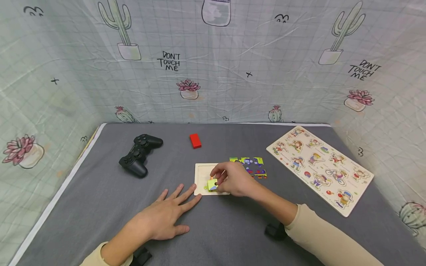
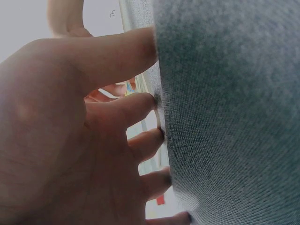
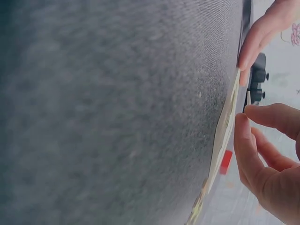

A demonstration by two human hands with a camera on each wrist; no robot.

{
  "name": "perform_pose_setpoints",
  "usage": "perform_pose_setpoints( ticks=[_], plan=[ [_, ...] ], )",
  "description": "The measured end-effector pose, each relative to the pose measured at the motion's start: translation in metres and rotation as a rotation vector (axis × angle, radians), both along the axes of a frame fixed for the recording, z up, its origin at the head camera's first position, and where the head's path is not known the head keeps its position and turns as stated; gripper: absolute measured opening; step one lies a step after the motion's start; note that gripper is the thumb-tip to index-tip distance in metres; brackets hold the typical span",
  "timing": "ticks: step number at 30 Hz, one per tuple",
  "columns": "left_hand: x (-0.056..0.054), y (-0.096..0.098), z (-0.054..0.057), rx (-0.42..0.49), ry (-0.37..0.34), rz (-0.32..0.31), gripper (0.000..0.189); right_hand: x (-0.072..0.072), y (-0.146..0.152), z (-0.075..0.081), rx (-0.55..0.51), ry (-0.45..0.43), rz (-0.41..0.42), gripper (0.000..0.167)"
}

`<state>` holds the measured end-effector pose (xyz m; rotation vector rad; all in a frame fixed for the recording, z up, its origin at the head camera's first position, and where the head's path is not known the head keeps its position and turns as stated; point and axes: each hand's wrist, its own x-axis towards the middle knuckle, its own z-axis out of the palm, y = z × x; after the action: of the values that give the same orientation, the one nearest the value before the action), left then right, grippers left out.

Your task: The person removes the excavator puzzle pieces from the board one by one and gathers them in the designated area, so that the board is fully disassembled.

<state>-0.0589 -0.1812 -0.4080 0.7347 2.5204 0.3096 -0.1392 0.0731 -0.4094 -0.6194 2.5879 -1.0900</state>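
A yellow-green jigsaw piece (image 1: 212,184) is pinched between the thumb and fingers of my right hand (image 1: 235,179), over the pale wooden puzzle tray (image 1: 201,172). The right wrist view catches the jigsaw piece (image 3: 249,97) edge-on at the fingertips. My left hand (image 1: 169,216) lies palm down on the grey cloth with its fingers spread. Its nearest fingertips are right at the tray's left edge. Beyond my right hand lie several loose jigsaw pieces (image 1: 258,161) in two rows, partly hidden by that hand.
A black game controller (image 1: 139,154) lies at the left, and a red block (image 1: 195,141) sits behind the tray. On the right is a large wooden picture board (image 1: 307,181) with cartoon figures. A patterned fabric backdrop (image 1: 219,66) rises along the table's far edge.
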Motion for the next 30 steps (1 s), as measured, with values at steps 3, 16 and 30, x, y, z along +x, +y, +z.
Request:
perform_pose_setpoints(
  ticks=[3, 16, 30],
  plan=[
    [0.0, 0.0, 0.0, 0.005, 0.0, -0.002, 0.084, 0.002, 0.006, 0.002, -0.001, 0.009, -0.006, 0.033],
    [-0.002, 0.001, -0.002, -0.021, -0.009, 0.013, 0.085, 0.008, 0.034, -0.004, -0.028, -0.003, -0.035, 0.033],
    [-0.003, 0.002, -0.004, -0.028, -0.014, 0.017, 0.087, 0.016, 0.058, -0.007, -0.01, 0.013, -0.065, 0.033]
  ],
)
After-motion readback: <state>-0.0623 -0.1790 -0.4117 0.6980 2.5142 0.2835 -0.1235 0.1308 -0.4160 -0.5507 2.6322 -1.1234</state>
